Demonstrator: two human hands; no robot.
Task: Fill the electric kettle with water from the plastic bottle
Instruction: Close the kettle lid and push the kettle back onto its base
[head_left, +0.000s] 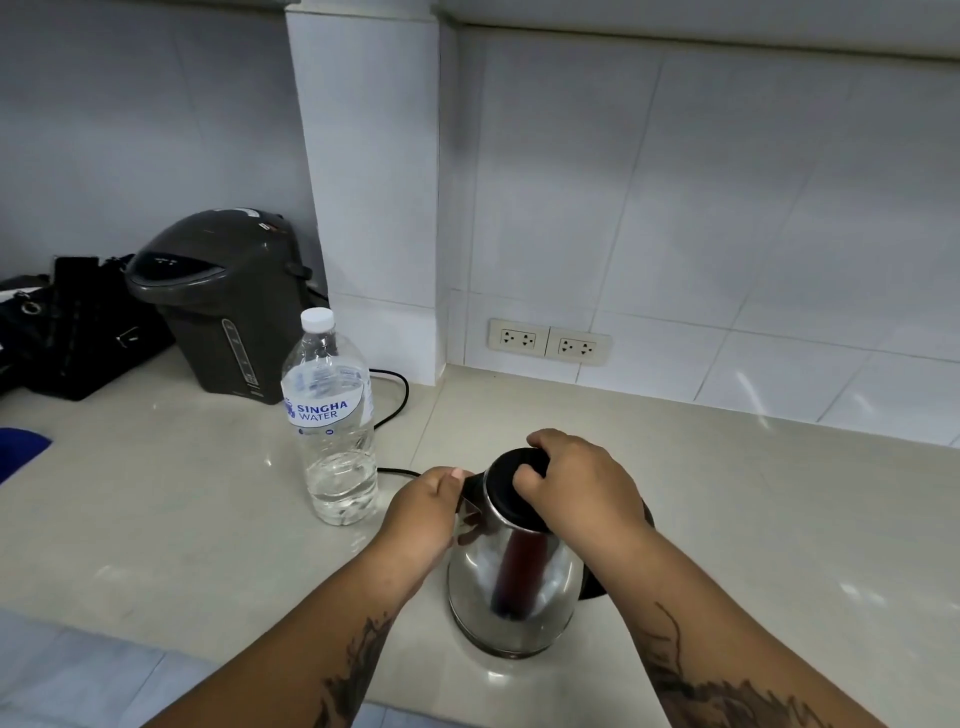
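A shiny steel electric kettle (511, 582) with a black lid (506, 480) stands on the pale countertop near its front edge. My right hand (576, 486) rests on top of the lid, fingers curled over it. My left hand (423, 512) grips the kettle's upper left side near the spout. A clear plastic water bottle (331, 421) stands upright just left of the kettle; its white cap is on and water fills only its lower part.
A dark grey hot-water dispenser (223, 306) stands at the back left, with a black bag (78, 327) beside it. A black cord (395, 395) runs behind the bottle. Two wall sockets (548, 343) sit low on the tiled wall. A blue cloth (18, 449) lies at far left.
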